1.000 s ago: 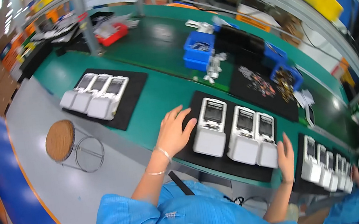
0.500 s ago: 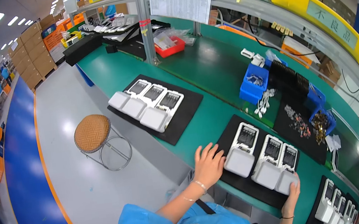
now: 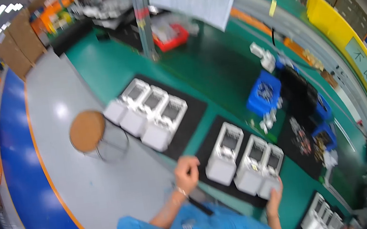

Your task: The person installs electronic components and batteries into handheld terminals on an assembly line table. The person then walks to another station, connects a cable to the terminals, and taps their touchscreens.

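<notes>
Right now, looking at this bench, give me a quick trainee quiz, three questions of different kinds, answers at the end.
1. True or false: the right hand is touching a white unit.

2. How many white units lie on the black mat under that one?
A. Two
B. Three
C. Six

3. Fill in the blank: the hand nearer the round stool is the ____.

Key: 1. True. 2. B. 3. Left hand.
</notes>
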A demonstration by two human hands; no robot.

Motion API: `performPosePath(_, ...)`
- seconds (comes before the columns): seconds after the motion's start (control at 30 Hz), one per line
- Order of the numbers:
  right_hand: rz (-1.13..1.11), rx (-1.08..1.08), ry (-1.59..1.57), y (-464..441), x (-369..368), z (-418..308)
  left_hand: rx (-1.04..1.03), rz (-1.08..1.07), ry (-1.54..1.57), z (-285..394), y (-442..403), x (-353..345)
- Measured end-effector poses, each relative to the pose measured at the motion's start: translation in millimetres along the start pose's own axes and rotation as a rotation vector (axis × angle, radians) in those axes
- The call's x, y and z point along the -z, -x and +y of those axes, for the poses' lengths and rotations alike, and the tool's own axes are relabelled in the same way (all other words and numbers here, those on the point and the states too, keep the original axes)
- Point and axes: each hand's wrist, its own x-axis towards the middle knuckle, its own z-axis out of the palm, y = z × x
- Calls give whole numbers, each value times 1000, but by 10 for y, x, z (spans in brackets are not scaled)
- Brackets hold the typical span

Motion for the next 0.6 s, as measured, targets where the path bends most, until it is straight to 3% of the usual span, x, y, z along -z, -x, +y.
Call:
performPosePath(0.13,-71,-80,235,21,61,-358,547,-45,360,42,-74,170)
performPosePath(0.17,-77,-161,256,82,152,-326,450,20,443,-104,-64,131)
performPosePath(0.2,-75,-223,262,140,245,-333,592,92,803,-131,-72,118)
performPosePath(0.23,-114,-231,283,206,318,-417,630,97,927,-243,-45,153)
performPosePath(0.33,-125,-310,418,400,528,-751,825,247,1158,-173,-123,214)
performPosePath(0.43,-91,-367,457,421,713,-822,771,199,1362,-198,-180,287)
performPosePath(0.6,-96,-395,435,439,609,-830,913,290,1589,-204,-202,421)
